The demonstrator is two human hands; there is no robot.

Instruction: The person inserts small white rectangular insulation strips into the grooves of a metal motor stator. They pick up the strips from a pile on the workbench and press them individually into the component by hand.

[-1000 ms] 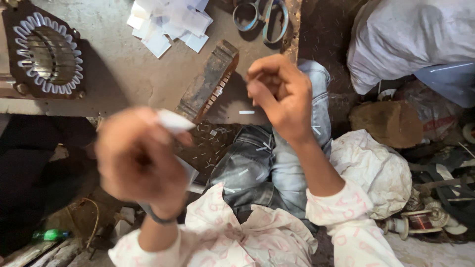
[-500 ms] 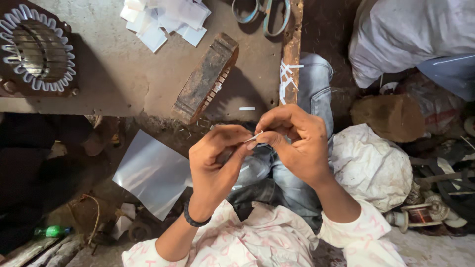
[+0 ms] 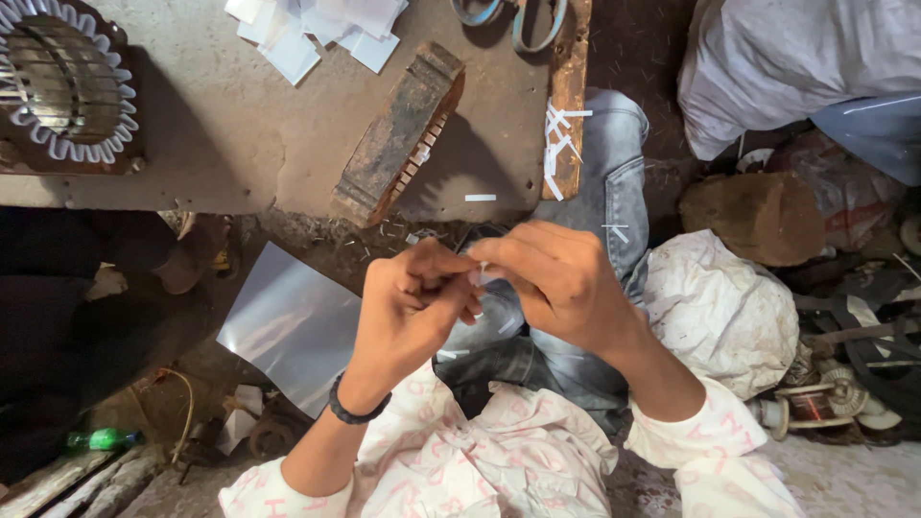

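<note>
Both hands met over the lap, just below the near edge of the low workbench [image 3: 240, 144]. Left hand [image 3: 408, 307] was curled nearly closed, thumb and forefinger pinched on a small white paper slip [image 3: 483, 274]. Right hand [image 3: 561, 288] was likewise closed, fingertips pressed on the same slip from the other side; the two hands touched at the fingertips. Most of the slip was hidden by fingers, so its shape could not be told.

A dark wristband [image 3: 355, 411] sat on the left wrist.

On the workbench: a rusty toothed metal block [image 3: 393, 139] lay tilted near the front edge; a stack of white paper pieces [image 3: 317, 29] at the far edge; a round stator core with white insulation loops [image 3: 62, 82] at the left end; scissors [image 3: 508, 19] at the far right corner. Thin white strips [image 3: 556, 144] lay scattered on the bench's right edge.

Below the bench, left of the hands, a translucent plastic sheet [image 3: 288, 321] lay on the ground. Right of the bench, a white bundled sack [image 3: 720, 307] rested by the knee.
</note>
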